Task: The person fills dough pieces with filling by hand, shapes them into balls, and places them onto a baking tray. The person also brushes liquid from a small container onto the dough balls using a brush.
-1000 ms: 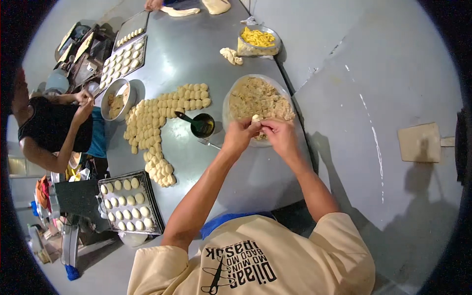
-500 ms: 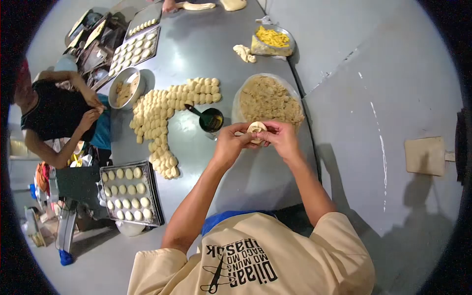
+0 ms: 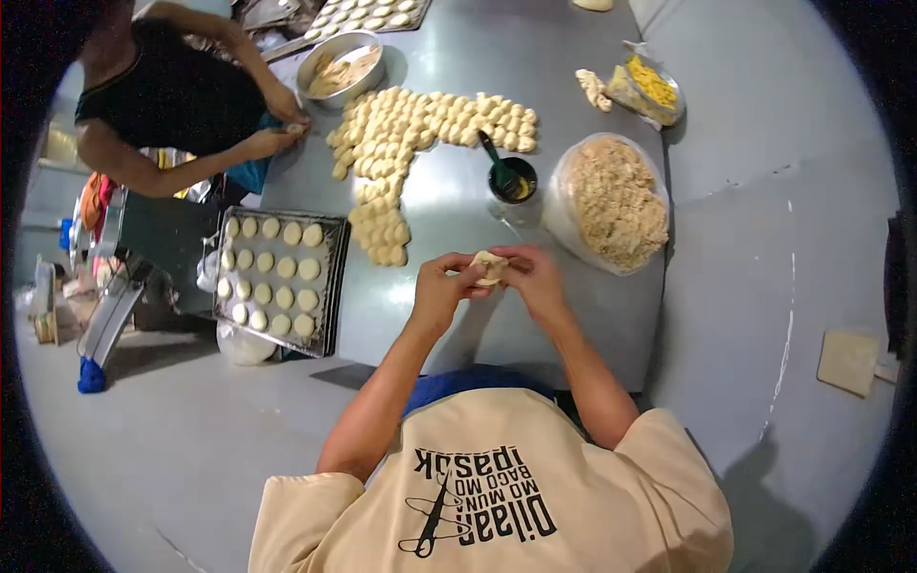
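A small round of pale dough (image 3: 490, 268) is pinched between my two hands above the near part of the metal table (image 3: 444, 325). My left hand (image 3: 444, 286) holds its left side, with the fingers wrapped beneath it. On its right side, my right hand (image 3: 532, 277) grips the edge with fingertips and thumb. Some filling seems to show at the middle of the dough. To the right of my hands lies a large bag-lined bowl of crumbly filling (image 3: 619, 201). A dark cup (image 3: 512, 181) with a green brush stands just beyond my hands.
Many small dough balls (image 3: 382, 143) lie in a curved cluster. At the left is a tray of dough rounds (image 3: 272, 277). A co-worker (image 3: 181, 95) works beside a metal bowl (image 3: 341, 69) at the far left. A yellow-filled bowl (image 3: 653, 84) sits at the far right.
The view has shifted, so the table's contents appear farther right and the tray looks nearer. My hands have drawn back from the filling bowl towards my body, still holding the dough.
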### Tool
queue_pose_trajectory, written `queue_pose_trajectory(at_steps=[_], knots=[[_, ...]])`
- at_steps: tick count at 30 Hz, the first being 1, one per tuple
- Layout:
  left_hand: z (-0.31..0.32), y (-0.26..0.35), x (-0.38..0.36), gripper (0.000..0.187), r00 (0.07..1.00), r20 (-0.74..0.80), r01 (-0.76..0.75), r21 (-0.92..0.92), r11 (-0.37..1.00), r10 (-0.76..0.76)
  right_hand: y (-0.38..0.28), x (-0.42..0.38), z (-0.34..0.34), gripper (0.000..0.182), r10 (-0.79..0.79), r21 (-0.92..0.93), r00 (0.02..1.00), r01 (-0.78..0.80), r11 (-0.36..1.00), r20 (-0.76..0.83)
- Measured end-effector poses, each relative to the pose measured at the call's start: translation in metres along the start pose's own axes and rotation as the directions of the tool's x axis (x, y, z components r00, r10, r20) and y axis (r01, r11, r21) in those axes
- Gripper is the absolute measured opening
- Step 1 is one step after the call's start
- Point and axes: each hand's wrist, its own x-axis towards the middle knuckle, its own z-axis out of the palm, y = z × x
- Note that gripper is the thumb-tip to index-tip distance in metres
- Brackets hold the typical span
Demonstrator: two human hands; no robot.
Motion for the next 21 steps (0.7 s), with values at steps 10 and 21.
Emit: queue_pose_trajectory(at_steps=[10,21], knots=[[-0.077,-0.092,0.025,0.022,0.970,-0.237,0.095,0.159,0.983,-0.056,0.086,0.010,0.062,0.016,-0.214,-0.667,0.948,0.318,0.674,0.237],[-0.083,-0.103,0.034,0.020,0.925,-0.188,-0.085,0.746,0.660,0.331,0.129,0.045,0.054,0.033,0.119,-0.684,0.958,0.096,0.723,0.261]])
